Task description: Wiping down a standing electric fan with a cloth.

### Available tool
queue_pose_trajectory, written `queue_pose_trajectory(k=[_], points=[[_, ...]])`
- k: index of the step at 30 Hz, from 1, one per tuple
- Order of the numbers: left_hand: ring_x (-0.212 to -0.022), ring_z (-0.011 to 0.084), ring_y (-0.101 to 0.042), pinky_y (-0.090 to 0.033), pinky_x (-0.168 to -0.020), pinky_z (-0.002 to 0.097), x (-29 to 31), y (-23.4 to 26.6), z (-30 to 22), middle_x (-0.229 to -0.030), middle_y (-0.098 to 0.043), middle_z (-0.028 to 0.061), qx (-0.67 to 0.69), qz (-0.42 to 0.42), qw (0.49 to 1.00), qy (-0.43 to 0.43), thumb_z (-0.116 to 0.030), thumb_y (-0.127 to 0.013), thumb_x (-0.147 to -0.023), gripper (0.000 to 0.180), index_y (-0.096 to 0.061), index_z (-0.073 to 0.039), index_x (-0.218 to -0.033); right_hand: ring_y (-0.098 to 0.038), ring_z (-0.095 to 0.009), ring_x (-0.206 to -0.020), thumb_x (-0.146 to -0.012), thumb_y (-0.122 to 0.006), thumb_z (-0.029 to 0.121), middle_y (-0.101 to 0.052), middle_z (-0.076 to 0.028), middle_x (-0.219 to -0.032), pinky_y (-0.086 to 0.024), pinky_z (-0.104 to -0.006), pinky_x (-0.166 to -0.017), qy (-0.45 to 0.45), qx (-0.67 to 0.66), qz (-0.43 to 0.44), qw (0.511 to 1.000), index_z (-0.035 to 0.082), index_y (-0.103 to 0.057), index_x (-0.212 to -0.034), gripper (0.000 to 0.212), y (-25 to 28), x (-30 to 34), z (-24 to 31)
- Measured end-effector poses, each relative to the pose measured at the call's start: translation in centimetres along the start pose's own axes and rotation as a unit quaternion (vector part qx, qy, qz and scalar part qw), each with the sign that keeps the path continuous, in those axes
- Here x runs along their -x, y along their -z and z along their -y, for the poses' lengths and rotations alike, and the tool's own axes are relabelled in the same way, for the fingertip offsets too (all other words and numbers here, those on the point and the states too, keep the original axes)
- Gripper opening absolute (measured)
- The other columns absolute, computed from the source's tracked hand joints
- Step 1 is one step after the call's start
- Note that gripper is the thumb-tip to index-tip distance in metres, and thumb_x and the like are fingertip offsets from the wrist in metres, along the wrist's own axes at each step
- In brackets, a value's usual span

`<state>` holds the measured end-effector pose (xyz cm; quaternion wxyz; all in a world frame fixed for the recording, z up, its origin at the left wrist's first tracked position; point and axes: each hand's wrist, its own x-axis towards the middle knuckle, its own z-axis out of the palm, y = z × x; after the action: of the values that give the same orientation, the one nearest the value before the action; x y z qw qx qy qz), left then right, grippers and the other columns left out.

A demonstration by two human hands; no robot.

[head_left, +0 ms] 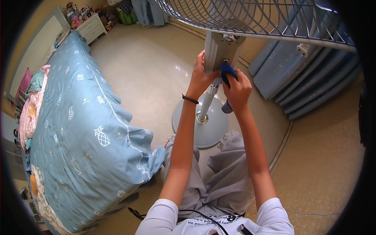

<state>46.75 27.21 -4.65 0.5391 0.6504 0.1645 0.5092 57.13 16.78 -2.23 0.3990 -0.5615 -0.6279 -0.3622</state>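
A grey pedestal fan stands in front of me, its motor housing (224,49) just under the wire grille (258,17). My left hand (201,76) grips the left side of the housing and the top of the pole. My right hand (237,90) holds a blue cloth (228,72) pressed against the lower front of the housing. The pole (206,102) runs down to a round grey base (199,127) on the floor.
A bed with a light blue pineapple-print cover (82,117) fills the left side. Blue curtains (301,82) hang at the right. A white bedside cabinet (92,26) with clutter stands at the far back. Glossy beige floor (149,66) lies between.
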Motion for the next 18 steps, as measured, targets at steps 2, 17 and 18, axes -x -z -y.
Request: queue_pose_trajectory(k=[2, 17, 18], points=[[-0.109, 0.0234, -0.051, -0.043, -0.091, 0.0339, 0.0, 0.1, 0.1, -0.121, -0.049, 0.0143, 0.005, 0.002, 1.0, 0.002, -0.009, -0.077, -0.069, 0.077, -0.033, -0.003, -0.132, -0.057, -0.025, -0.066, -0.061, -0.071, 0.011, -0.055, -0.008, -0.078, -0.045, -0.0347, -0.057, -0.057, 0.086, 0.035, 0.994, 0.01, -0.063, -0.082, 0.023, 0.3, -0.7, 1.7], [-0.113, 0.0283, -0.048, -0.039, -0.095, 0.0354, -0.1, 0.0, 0.9, -0.123, -0.048, 0.0177, -0.007, 0.0, 1.0, 0.0, -0.005, -0.069, -0.073, 0.072, -0.031, -0.003, -0.134, -0.06, -0.025, -0.061, -0.07, -0.07, 0.02, -0.061, -0.006, -0.071, -0.047, -0.0349, -0.052, -0.132, 0.084, 0.085, 0.984, 0.012, -0.064, -0.093, 0.025, -0.4, -1.3, 2.7], [-0.114, 0.0286, -0.048, -0.039, -0.095, 0.0355, -0.1, 0.0, 0.8, -0.124, -0.047, 0.0182, 0.01, 0.002, 1.0, 0.007, -0.005, -0.069, -0.073, 0.073, -0.03, -0.002, -0.134, -0.06, -0.025, -0.061, -0.07, -0.07, 0.02, -0.061, -0.006, -0.071, -0.047, -0.0349, -0.052, -0.132, 0.083, 0.085, 0.984, 0.012, -0.064, -0.093, 0.025, -0.5, -1.2, 2.6]])
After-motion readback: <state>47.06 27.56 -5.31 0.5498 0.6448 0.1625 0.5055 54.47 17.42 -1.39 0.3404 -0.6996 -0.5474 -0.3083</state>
